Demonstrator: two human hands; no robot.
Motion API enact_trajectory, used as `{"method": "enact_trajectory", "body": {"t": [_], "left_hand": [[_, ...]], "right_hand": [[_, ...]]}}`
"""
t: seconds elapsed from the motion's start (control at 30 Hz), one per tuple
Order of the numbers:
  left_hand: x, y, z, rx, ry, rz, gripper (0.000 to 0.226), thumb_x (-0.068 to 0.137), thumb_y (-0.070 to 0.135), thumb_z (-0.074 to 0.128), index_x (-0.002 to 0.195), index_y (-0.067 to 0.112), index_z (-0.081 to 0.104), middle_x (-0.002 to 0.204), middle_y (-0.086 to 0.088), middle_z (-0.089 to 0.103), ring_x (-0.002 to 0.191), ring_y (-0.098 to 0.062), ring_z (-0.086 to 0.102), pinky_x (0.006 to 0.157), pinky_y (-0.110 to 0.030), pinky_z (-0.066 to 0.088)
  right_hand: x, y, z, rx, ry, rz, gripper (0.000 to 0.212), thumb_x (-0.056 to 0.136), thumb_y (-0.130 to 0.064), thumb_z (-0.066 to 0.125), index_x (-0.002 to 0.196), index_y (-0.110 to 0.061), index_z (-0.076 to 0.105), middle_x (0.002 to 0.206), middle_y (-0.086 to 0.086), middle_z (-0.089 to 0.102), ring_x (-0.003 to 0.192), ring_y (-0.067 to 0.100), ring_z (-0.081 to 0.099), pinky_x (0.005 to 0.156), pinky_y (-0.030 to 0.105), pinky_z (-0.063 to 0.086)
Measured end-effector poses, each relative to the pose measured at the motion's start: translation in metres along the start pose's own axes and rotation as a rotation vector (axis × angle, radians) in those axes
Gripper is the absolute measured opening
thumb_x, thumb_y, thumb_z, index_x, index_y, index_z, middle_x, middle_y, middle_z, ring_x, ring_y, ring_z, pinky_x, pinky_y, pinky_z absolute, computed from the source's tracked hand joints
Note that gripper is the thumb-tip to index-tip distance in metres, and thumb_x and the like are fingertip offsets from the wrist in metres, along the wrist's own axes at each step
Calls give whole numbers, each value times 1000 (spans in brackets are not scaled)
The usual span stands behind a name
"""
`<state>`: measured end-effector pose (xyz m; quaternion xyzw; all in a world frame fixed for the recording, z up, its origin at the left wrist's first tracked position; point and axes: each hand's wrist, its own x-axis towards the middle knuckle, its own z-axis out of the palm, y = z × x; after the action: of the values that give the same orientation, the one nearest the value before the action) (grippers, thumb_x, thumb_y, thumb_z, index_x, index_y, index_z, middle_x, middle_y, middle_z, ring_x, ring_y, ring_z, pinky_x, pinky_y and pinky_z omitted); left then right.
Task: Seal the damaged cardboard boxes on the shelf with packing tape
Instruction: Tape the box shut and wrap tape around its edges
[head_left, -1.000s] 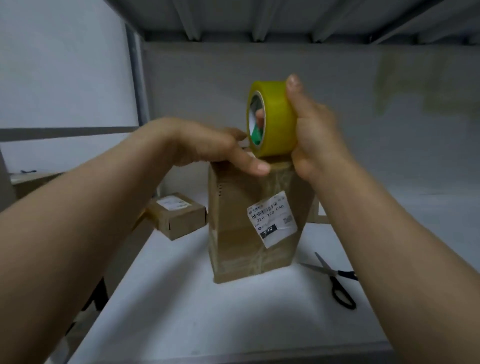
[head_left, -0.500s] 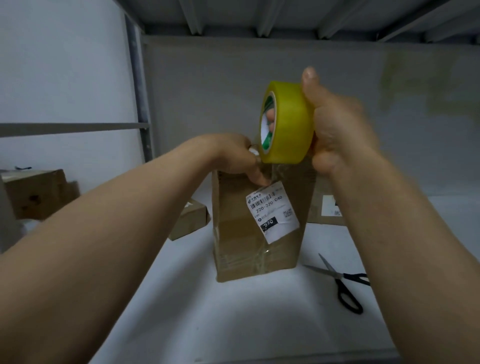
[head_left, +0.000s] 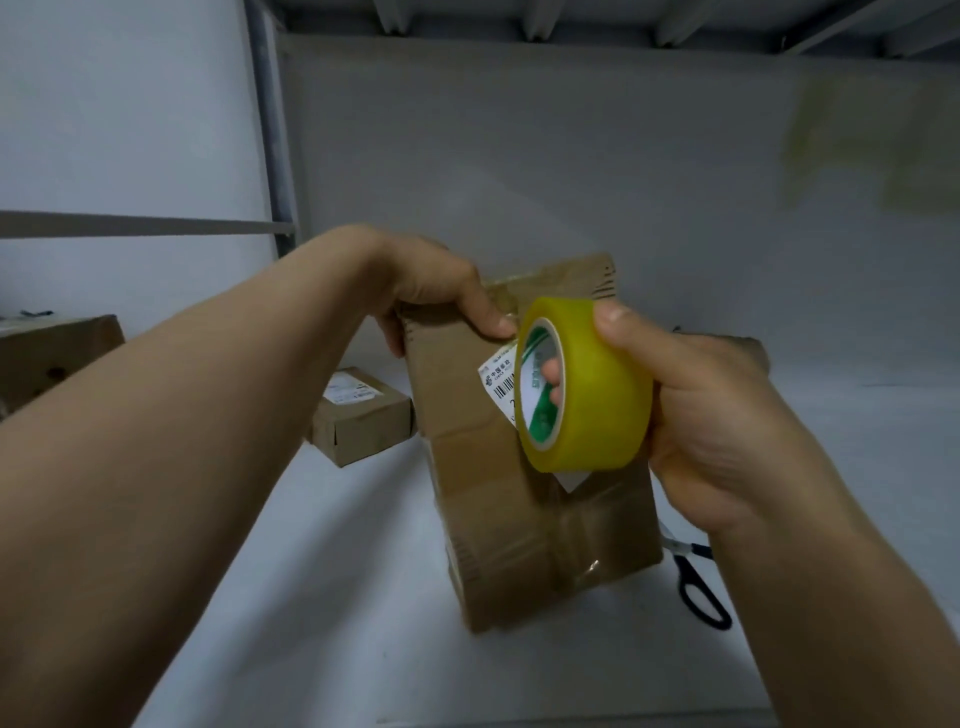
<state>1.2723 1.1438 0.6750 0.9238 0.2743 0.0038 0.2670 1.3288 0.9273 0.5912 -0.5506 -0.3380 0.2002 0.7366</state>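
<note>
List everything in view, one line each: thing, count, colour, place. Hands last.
tall box: one, brown, standing mid-shelf.
label: one, white, on the tall box's front.
tape roll: one, yellow, before the tall box.
small box: one, brown, left behind the tall box.
far box: one, brown, left edge.
scissors: one, black-handled, right on the shelf.
shelf: one, white, under the tall box.
left hand: grips the tall box's top.
right hand: holds the tape roll.

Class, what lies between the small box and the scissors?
The tall cardboard box, held by the left hand, is between the small box and the scissors; head view.
</note>
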Motion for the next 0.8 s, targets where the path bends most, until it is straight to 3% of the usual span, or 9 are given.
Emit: {"method": "enact_trajectory", "body": {"t": [0.1,0.2,0.27,0.37,0.5,0.63,0.8], "left_hand": [[4,-1,-5,21,-55,14,71,56,53,89,114,17,69,103,-11,77,93,-34,74,94,-59,55],[7,-6,-8,29,-144,0,74,58,55,80,120,17,68,108,-13,76,98,-36,74,94,-61,54],[11,-17,-5,2,-188,-36,76,58,55,82,122,17,68,110,-14,75,100,-36,73,94,-61,54],[22,-38,-1,-75,-199,-85,79,52,55,87,119,17,69,112,-15,75,101,-37,72,91,-57,56],[29,-56,2,-165,-216,-147,70,60,53,86,116,14,72,109,-15,75,96,-36,73,82,-52,59],[34,-70,12,-262,-246,-177,63,63,50,82,112,11,72,102,-15,76,90,-35,73,81,-53,59],[44,-100,33,-395,-299,-252,63,72,52,77,117,9,68,98,-18,75,86,-38,74,69,-51,62]], "right_hand": [[-2,0,0,15,-35,-4,32,84,-34,66,90,-5,77,88,14,78,86,30,76,87,50,57],[-1,-3,-2,9,-103,-9,37,73,-34,67,89,-3,78,88,14,78,88,31,76,85,47,58],[0,6,-1,27,-124,10,36,75,-31,67,91,-1,77,89,16,78,91,35,75,83,46,59],[2,24,7,113,-121,26,37,78,-28,66,104,-3,74,94,15,78,85,27,77,71,33,63],[17,35,17,40,-78,-4,26,93,-26,64,106,-6,72,95,14,78,89,26,76,81,37,61],[24,33,27,-43,-57,-2,29,90,-37,66,93,-10,74,86,13,77,79,24,76,76,42,60],[15,58,21,-54,-10,74,53,82,-57,61,89,-7,75,79,11,77,76,24,77,69,37,60]]}}
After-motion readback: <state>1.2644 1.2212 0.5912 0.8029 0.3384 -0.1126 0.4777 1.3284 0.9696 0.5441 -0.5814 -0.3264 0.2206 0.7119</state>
